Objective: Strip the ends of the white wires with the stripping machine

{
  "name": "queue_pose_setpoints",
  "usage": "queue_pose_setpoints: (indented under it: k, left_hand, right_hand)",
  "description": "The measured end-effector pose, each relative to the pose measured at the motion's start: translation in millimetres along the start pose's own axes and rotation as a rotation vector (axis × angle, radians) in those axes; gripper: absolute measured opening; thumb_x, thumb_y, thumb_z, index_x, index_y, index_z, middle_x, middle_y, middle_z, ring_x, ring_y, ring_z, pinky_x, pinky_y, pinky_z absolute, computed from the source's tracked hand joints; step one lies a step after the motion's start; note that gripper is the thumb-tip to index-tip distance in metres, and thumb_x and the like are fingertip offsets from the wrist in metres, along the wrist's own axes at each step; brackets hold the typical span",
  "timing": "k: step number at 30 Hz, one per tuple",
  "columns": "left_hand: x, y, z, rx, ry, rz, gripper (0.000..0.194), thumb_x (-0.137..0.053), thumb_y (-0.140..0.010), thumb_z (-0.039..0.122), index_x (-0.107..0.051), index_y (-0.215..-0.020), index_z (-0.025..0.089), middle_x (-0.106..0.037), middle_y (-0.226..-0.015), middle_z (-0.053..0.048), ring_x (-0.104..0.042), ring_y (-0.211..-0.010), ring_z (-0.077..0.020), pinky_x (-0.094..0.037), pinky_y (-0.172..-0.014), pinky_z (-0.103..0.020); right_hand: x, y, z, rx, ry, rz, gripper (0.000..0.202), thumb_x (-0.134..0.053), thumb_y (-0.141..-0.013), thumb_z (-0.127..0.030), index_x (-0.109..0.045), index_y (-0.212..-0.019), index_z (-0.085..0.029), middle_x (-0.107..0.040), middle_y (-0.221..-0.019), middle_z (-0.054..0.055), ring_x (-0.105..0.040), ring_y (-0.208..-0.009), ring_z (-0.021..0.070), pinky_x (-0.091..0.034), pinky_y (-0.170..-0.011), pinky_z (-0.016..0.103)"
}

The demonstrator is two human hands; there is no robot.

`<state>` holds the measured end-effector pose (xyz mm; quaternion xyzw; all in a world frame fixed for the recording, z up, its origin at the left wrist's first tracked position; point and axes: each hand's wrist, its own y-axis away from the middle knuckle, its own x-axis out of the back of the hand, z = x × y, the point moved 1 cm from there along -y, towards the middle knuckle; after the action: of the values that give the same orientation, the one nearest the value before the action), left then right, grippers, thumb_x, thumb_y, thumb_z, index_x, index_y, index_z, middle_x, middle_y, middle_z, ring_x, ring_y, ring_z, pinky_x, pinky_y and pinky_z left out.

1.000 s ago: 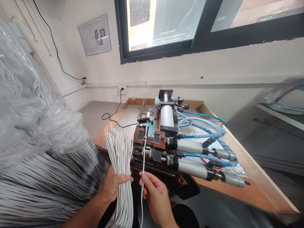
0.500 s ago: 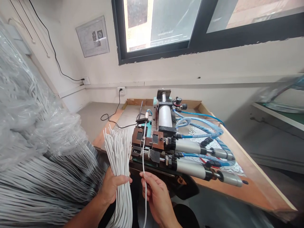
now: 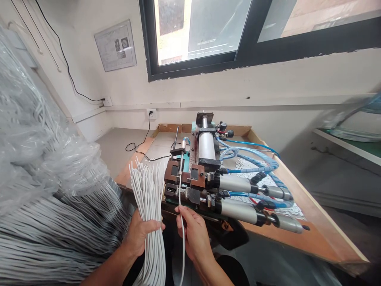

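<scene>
My left hand is wrapped round a thick bundle of white cables, their cut ends fanning upward. Beside it, my right hand pinches a single white cable between thumb and fingers. That cable runs up between the jaws of a pneumatic machine, its upper end at a metal rod in the middle. The lower part of the cable hangs down past my right palm. Brown blocks with dark plates sit on both sides of the cable, and silver cylinders extend to the right.
To the left lies a large heap of grey-white cables, partly under clear plastic wrap. The machine stands on a wooden-edged table, with blue air hoses looping over white scraps. A shelf is at the right.
My right hand has slid slightly upward along the single cable, closer to the machine. The left hand and its bundle stay nearly in place.
</scene>
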<state>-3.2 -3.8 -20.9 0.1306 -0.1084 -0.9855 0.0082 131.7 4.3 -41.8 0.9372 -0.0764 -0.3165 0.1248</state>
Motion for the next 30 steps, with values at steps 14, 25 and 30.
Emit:
queue_pose_setpoints:
  k: [14, 25, 30]
  left_hand:
    - [-2.5, 0, 4, -0.002, 0.02, -0.003, 0.015, -0.063, -0.05, 0.01, -0.061, -0.065, 0.013, -0.063, -0.054, 0.001, -0.057, -0.052, -0.016, -0.042, -0.052, -0.027]
    - [-3.0, -1, 6, -0.001, 0.014, 0.014, 0.016, -0.065, -0.046, 0.01, -0.062, -0.062, 0.012, -0.062, -0.053, -0.001, -0.056, -0.051, -0.0155, -0.042, -0.051, -0.026]
    - [-0.2, 1, 1, -0.002, 0.01, 0.003, 0.017, -0.066, -0.047, 0.011, -0.063, -0.063, 0.012, -0.064, -0.054, -0.002, -0.057, -0.051, -0.0164, -0.042, -0.051, -0.026]
  right_hand:
    - [-12, 4, -11, -0.096, -0.135, -0.034, 0.023, -0.063, -0.063, -0.036, -0.056, -0.058, -0.014, -0.036, -0.032, -0.008, -0.019, -0.03, 0.0021, -0.009, -0.034, 0.018]
    - [-12, 2, -10, -0.102, -0.144, -0.039, 0.024, -0.064, -0.063, -0.036, -0.056, -0.056, -0.014, -0.034, -0.03, -0.009, -0.019, -0.029, 0.0021, -0.01, -0.033, 0.018]
    - [-6, -1, -5, -0.028, -0.033, -0.035, 0.029, -0.064, -0.066, -0.043, -0.059, -0.065, -0.014, -0.038, -0.036, -0.008, -0.021, -0.032, 0.0037, -0.012, -0.035, 0.019]
